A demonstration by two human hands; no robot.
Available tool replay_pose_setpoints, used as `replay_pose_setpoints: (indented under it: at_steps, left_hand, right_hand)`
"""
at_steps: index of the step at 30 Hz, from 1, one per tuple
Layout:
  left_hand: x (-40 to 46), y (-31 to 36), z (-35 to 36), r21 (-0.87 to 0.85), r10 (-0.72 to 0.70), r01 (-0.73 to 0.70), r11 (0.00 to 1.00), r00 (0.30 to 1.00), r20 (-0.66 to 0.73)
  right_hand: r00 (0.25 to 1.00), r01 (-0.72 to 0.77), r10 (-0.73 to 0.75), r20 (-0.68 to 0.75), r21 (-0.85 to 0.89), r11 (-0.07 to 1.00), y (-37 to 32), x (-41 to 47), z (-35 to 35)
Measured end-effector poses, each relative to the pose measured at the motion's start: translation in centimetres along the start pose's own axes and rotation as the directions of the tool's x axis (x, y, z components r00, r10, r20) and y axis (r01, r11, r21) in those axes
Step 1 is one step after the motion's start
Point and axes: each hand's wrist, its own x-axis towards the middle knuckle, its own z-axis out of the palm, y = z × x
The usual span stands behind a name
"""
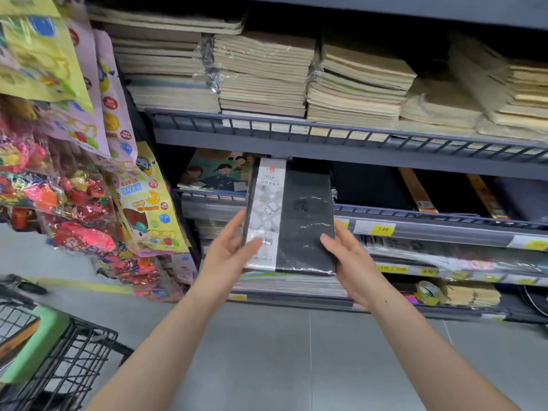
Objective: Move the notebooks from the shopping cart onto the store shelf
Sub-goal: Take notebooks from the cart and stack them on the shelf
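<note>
A black notebook point(305, 221) in clear wrap, with a white label strip along its left side, is held upright in front of the middle shelf point(415, 215). Its top edge reaches into the shelf opening. My left hand point(228, 247) grips its lower left edge. My right hand point(344, 250) holds its lower right edge. The black wire shopping cart point(71, 360) stands at the lower left, with a green item point(38, 345) and a brown-edged notebook point(17, 339) inside it.
Stacks of tan notebooks point(261, 75) fill the upper shelf. An illustrated book point(219, 170) lies on the middle shelf left of the black notebook, dark items to its right. Hanging toy packets point(74, 179) crowd the left side. Lower shelves carry yellow price tags point(382, 229). Grey tiled floor lies below.
</note>
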Motion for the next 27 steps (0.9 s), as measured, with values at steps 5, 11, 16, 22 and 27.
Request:
replay_pose_setpoints:
  at_steps: [5,11,16,22,27]
  left_hand:
    - [5.1,0.8,1.4,0.047,0.062,-0.063,0.997,0.998,0.016]
    - [11.3,1.5,1.8,0.432,0.163,-0.130,0.892,0.986,-0.039]
    - [12.7,0.5,0.9,0.629,0.075,-0.100,0.771,0.995,0.067]
    - [14.4,-0.9,1.4,0.712,0.321,-0.215,0.668,0.947,-0.015]
    - [14.5,-1.2,1.4,0.657,0.365,-0.268,0.705,0.931,-0.011]
  right_hand:
    - [0.977,0.164,-0.188,-0.103,-0.207,0.964,0.7,1.9,-1.5]
    - [0.905,0.287,-0.348,-0.243,-0.256,0.923,-2.4,7.1,-2.1]
    - [0.885,0.223,-0.352,-0.305,-0.386,0.895,-2.1,8.5,-2.5]
    - [0.902,0.206,-0.356,-0.245,-0.480,0.853,-1.7,8.7,-3.2]
    - [0.870,0.215,-0.399,-0.290,-0.505,0.836,-1.7,8.9,-2.9]
